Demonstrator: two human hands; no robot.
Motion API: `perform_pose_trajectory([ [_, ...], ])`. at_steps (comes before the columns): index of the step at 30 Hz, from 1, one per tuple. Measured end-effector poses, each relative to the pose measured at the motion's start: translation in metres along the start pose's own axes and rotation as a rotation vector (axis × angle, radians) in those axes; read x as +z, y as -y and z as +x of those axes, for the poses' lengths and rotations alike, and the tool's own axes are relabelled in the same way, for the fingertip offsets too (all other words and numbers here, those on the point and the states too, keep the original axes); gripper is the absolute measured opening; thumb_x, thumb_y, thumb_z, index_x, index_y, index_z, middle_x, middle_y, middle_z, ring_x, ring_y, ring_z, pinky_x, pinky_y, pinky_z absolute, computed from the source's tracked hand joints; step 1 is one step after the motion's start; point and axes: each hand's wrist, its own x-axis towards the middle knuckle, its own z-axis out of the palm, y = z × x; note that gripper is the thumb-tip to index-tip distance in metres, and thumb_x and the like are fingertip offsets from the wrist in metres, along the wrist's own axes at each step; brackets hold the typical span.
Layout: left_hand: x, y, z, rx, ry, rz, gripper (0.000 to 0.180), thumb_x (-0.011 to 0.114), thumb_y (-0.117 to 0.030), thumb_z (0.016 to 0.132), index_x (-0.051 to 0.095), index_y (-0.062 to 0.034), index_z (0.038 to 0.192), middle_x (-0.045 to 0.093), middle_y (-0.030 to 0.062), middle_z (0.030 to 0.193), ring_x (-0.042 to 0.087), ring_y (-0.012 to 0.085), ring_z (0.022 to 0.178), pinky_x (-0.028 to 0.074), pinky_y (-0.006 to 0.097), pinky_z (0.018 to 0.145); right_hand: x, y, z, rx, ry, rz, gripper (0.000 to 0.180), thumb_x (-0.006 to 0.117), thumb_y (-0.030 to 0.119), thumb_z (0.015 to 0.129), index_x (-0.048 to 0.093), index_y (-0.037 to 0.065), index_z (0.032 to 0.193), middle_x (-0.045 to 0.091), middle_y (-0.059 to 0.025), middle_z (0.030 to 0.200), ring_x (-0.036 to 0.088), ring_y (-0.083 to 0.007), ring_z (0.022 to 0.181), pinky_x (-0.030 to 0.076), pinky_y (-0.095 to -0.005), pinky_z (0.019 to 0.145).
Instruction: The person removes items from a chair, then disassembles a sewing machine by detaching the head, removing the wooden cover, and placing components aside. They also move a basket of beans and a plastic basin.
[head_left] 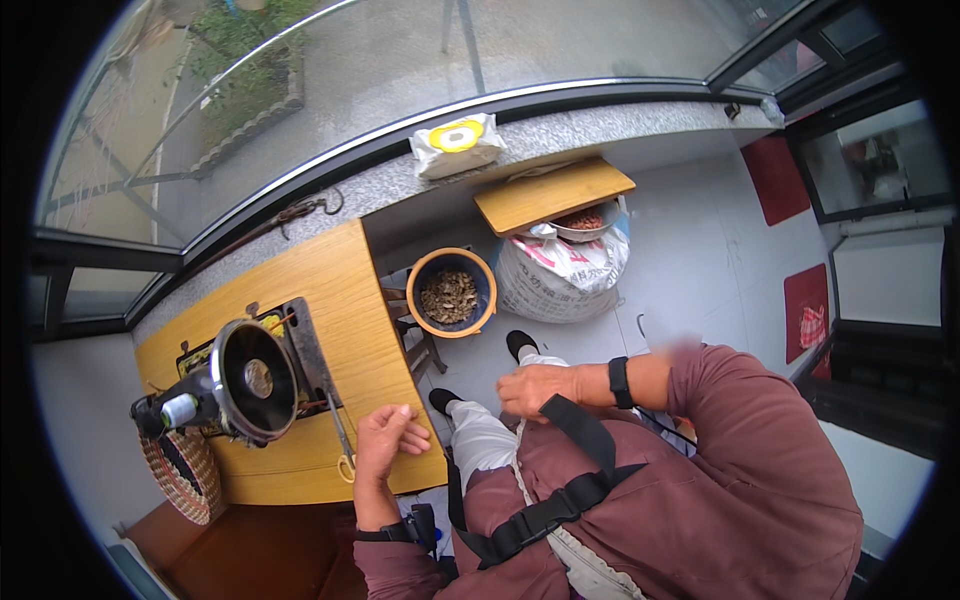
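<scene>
My left hand [392, 440] hovers at the near right edge of the wooden sewing table [340, 280], its fingers loosely bent and apart, with nothing seen in it. Beside it lies a pair of scissors [346, 464] with yellow handles. Farther left on the table stands a black sewing machine [258, 382] with a large handwheel and a pale spool of thread [180, 410]. In front of my lap, by the jacket front, my right hand [535, 390] is closed with its fingers curled inward. What it may hold is hidden.
A bucket [487, 318] with an orange rim holds brownish dry pieces. Next to it stands a full white sack [560, 285], partly under a wooden board [555, 195]. A white-and-yellow package [456, 147] sits on the granite sill. A woven basket [200, 490] is at the table's left.
</scene>
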Motion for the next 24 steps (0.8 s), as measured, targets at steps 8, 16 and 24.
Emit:
perform_pose_trajectory([
  [8,0.017,-0.022,0.024,-0.127,-0.238,0.091,0.046,0.057,-0.034,0.095,0.059,0.0019,0.066,0.063,0.0212,0.055,0.056,0.0217,0.034,0.041,0.025,0.029,0.045,-0.021,-0.166,1.009,0.465,-0.104,0.021,0.062,0.012,0.071,0.069,0.001,0.087,0.068,-0.0184,0.096,0.063,-0.0351,0.097,0.053,-0.0417,0.080],
  [16,0.016,-0.037,0.025,-0.215,-0.206,0.107,0.048,0.058,-0.036,0.093,0.061,0.0033,0.066,0.063,0.0205,0.055,0.057,0.0212,0.035,0.042,0.025,0.031,0.059,-0.034,-0.215,1.542,0.470,0.152,0.027,0.054,0.009,0.076,0.070,0.002,0.096,0.066,-0.0237,0.104,0.063,-0.0378,0.100,0.051,-0.0445,0.086],
  [24,0.016,-0.038,0.026,-0.243,-0.217,0.097,0.046,0.058,-0.034,0.094,0.061,0.0026,0.066,0.062,0.0202,0.054,0.057,0.0204,0.035,0.041,0.024,0.032,0.082,-0.040,-0.181,1.463,0.327,0.243,0.027,0.051,0.010,0.076,0.069,0.002,0.096,0.065,-0.0242,0.103,0.062,-0.0394,0.101,0.049,-0.0447,0.088],
])
